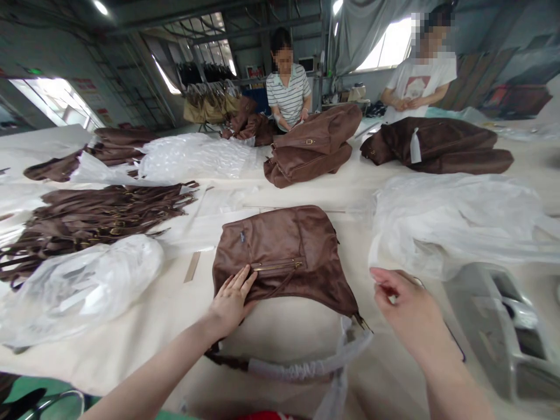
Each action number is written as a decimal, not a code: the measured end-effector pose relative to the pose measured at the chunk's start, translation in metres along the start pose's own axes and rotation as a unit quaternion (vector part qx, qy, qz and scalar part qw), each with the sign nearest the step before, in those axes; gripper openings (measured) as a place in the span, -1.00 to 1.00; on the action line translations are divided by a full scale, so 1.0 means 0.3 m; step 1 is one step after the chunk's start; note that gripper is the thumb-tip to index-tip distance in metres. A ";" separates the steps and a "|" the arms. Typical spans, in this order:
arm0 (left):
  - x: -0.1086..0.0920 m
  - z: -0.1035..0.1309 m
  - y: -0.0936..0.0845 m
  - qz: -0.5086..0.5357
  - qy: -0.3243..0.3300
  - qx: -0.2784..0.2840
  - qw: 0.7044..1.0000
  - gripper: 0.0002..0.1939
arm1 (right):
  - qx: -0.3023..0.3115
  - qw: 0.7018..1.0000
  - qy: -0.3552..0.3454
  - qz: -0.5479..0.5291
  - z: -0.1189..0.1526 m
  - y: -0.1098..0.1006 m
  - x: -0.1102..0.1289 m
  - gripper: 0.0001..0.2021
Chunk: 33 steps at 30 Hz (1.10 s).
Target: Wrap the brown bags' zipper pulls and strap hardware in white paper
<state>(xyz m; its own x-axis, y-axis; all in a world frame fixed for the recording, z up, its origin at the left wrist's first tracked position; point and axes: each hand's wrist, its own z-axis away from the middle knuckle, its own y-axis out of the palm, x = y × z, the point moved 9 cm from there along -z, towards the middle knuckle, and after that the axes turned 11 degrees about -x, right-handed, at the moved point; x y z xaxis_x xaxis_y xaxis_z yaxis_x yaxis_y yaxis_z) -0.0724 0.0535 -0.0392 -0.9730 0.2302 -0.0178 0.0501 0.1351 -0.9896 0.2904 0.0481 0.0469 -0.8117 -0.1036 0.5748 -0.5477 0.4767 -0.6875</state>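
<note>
A brown leather bag (pixel 280 245) lies flat on the pale table (pixel 170 326), its zipper facing up. My left hand (pixel 234 294) rests on the bag's lower left part with fingers spread, just beside the zipper's end. The bag's strap (pixel 297 368), wrapped in white film, curves below it toward the table's near edge. My right hand (pixel 396 297) is to the right of the bag, apart from it, with fingers curled and pinched; whatever it may hold is too small to make out.
Brown straps (pixel 105 216) and bundled plastic (pixel 100 280) lie left. More brown bags (pixel 310 143) are across the table. Clear plastic (pixel 455 219) and a grey tape dispenser (pixel 503 326) are right. Two people stand beyond the table. Scissors (pixel 61 403) lie lower left.
</note>
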 end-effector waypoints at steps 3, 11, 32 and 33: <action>0.056 -0.053 -0.011 0.012 0.024 0.024 0.999 -0.42 | 0.080 0.990 -0.035 -0.108 0.018 0.074 0.180 -0.71; -0.004 -0.073 -0.245 0.258 -0.002 -0.005 0.966 -0.35 | 0.163 0.959 -0.100 -0.211 0.057 0.219 0.422 -0.68; 0.063 0.142 -0.241 0.667 -0.234 0.140 0.693 -0.69 | 0.371 0.589 0.465 -0.546 0.226 0.728 0.335 -0.79; 0.046 0.141 -0.234 0.672 -0.234 0.144 0.688 -0.69 | 0.366 0.554 0.491 -0.563 0.234 0.738 0.341 -0.83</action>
<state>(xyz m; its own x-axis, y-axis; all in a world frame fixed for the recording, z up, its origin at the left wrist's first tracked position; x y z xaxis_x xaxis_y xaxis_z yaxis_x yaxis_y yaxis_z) -0.0990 0.0063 0.0239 -0.0613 -0.3848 -0.9210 0.9939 -0.1083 -0.0209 0.0718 0.0816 -0.0776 0.4345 0.7216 0.5389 -0.8219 0.0729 0.5649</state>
